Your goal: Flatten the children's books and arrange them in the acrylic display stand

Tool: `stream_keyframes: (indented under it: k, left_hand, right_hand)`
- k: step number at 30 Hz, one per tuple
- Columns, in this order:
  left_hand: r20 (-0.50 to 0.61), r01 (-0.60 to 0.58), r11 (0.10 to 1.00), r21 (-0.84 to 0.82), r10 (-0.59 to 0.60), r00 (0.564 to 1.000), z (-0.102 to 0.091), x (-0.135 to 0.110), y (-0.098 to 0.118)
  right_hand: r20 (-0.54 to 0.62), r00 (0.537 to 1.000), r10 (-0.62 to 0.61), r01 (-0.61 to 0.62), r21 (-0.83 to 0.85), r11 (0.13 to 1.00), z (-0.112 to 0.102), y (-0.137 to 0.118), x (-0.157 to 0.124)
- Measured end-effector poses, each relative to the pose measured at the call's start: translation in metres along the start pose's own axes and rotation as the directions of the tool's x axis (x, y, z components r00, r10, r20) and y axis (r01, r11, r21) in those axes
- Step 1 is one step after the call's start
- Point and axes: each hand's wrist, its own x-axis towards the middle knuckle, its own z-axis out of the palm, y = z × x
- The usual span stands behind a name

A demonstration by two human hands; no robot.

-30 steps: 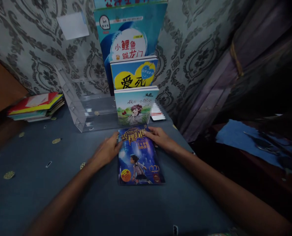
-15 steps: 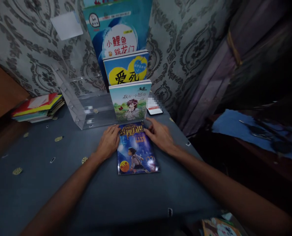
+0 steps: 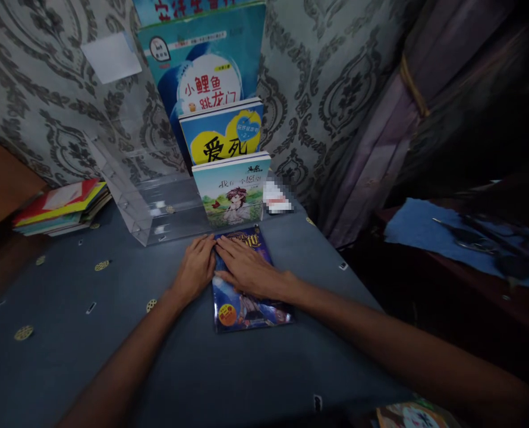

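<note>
Book [image 3: 242,310] lies lengthwise, title end toward rack [image 3: 126,199] of upright books [image 3: 233,191]; left hand [image 3: 196,266], fingers together; right hand [image 3: 248,270] atop, slightly spread.

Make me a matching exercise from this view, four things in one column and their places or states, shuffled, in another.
1. Right hand
2. Left hand
3. Stack of books
4. Curtain

A. Gathered by a band
B. Laid over the cover of the dark blue book
C. Left of the clear stand in the picture
D. At that book's left edge

Pairs: 1-B, 2-D, 3-C, 4-A
</note>
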Motion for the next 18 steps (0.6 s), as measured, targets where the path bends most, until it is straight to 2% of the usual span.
stream_keyframes:
  k: [4, 11, 18]
  left_hand:
    - [0.019, 0.008, 1.000, 0.009, -0.008, 1.000, 0.000, 0.001, 0.001]
    - [0.047, 0.028, 0.999, 0.024, -0.029, 0.998, -0.003, 0.000, 0.003]
    - [0.043, 0.010, 0.999, 0.035, -0.011, 0.999, -0.004, 0.000, 0.003]
  right_hand:
    - [0.015, 1.000, 0.027, -0.026, -0.023, 0.999, -0.004, 0.008, -0.006]
    - [-0.044, 0.998, 0.054, -0.057, -0.068, 0.996, -0.009, 0.024, -0.017]
    - [-0.093, 0.979, 0.180, -0.188, -0.079, 0.979, -0.022, 0.039, -0.032]
